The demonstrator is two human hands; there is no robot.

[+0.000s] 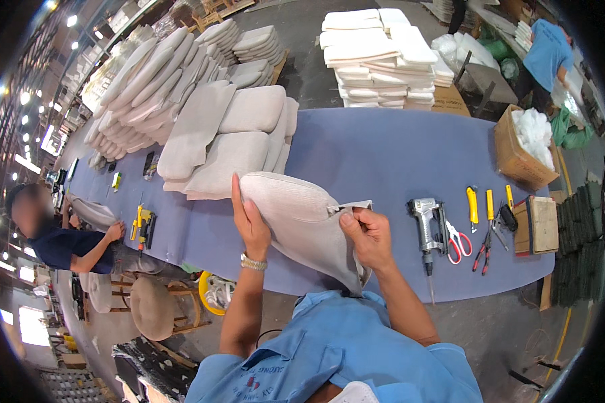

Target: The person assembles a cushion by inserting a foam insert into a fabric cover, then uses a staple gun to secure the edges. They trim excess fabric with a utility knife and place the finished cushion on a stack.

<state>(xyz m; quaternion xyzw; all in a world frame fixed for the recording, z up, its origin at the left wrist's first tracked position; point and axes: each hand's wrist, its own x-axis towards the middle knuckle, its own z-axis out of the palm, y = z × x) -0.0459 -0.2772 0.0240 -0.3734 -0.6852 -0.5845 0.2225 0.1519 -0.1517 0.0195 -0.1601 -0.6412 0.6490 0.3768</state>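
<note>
A light grey fabric-covered cushion point(292, 211) stands tilted over the table's near edge, against my body. My left hand point(252, 225) lies along its left side with fingers stretched out, the palm pressed to the fabric. At the right end my right hand point(368, 235) pinches the loose edge of the cover point(356, 205) between thumb and fingers. That edge is folded and gapes a little near the thumb. The cushion's underside is hidden from view.
Covered cushions point(249, 134) are stacked on the blue-grey table point(356, 154) beyond my left hand. To the right lie a staple gun point(425, 221), scissors point(457, 242), pliers point(482, 254) and yellow-handled cutters point(472, 205). A carton point(517, 161) holds white stuffing. Another person point(67, 235) works at left.
</note>
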